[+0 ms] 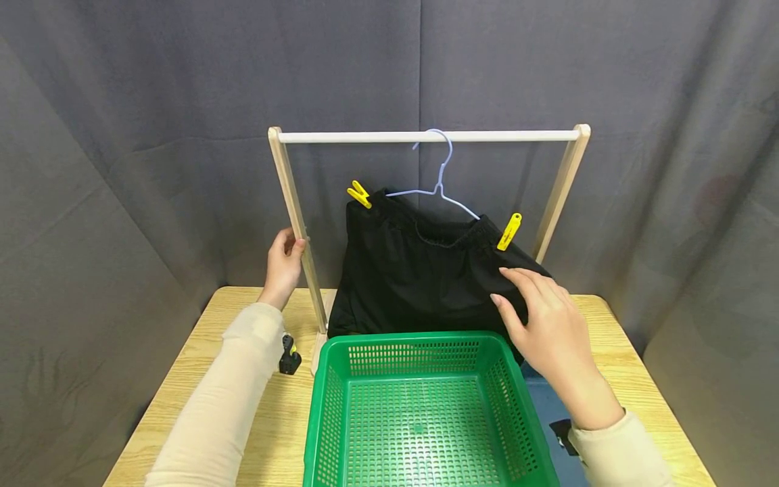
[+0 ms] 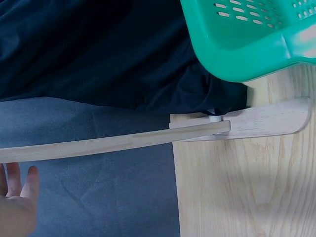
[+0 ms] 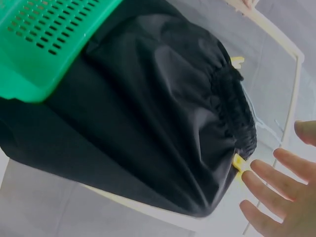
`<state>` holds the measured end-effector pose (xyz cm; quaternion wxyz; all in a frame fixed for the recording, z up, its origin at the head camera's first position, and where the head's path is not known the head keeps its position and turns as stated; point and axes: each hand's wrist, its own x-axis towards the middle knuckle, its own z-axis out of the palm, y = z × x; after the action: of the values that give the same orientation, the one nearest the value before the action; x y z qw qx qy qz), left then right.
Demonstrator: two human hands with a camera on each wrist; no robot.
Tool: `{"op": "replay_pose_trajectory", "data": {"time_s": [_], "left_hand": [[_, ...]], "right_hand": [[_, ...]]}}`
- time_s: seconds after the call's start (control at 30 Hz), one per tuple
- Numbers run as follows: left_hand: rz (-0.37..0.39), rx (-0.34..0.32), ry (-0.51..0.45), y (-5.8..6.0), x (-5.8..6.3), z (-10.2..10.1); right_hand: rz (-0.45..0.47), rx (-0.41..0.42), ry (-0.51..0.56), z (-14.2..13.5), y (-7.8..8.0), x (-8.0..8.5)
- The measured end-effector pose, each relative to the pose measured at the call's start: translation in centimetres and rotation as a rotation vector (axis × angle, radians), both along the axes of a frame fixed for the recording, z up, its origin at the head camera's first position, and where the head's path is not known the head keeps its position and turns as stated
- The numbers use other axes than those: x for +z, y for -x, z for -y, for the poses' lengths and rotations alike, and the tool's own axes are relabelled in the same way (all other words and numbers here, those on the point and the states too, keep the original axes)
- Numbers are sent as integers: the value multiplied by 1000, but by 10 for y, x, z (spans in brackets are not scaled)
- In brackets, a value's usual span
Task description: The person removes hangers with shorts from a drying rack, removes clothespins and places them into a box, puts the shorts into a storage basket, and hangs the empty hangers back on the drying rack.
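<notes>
Black elastic-waisted shorts (image 1: pixel 438 270) hang tilted from a pale blue wire hanger (image 1: pixel 440 186) hooked over the white bar of a wooden garment rack (image 1: pixel 562 189). One yellow clothespin (image 1: pixel 359 195) is clipped at the left end of the waistband, and a second yellow clothespin (image 1: pixel 509 231) at the lower right end. My left hand (image 1: pixel 284 267) holds the rack's left post (image 1: pixel 298 210), thumb in front and fingers partly hidden behind it. My right hand (image 1: pixel 550 325), fingers spread and nothing between them, is in front of the shorts' right side, below the right clothespin.
A green perforated basket (image 1: pixel 420 433) stands in front of the shorts, close against their lower edge. On the wooden table (image 1: pixel 243 406) left of it is a small black-and-yellow object (image 1: pixel 289 355). Grey curtains (image 1: pixel 182 101) surround the table.
</notes>
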<state>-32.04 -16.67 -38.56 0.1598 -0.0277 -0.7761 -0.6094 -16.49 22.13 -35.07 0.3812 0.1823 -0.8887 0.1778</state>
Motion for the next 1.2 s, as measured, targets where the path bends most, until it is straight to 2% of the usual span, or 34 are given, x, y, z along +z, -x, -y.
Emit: {"op": "replay_pose_trajectory", "data": {"time_s": [0.4,0.83,1.2], "left_hand": [[-24,25,-1,0,-1,-1],[-19,23,-18,0,-1,-1],[-3,16,-15,-2,0,-2]], "right_hand": [[-19,-65,63,-17,13,11],[169,-158,115,-26,28,14],[300,-172,150,-23,42,6]]}}
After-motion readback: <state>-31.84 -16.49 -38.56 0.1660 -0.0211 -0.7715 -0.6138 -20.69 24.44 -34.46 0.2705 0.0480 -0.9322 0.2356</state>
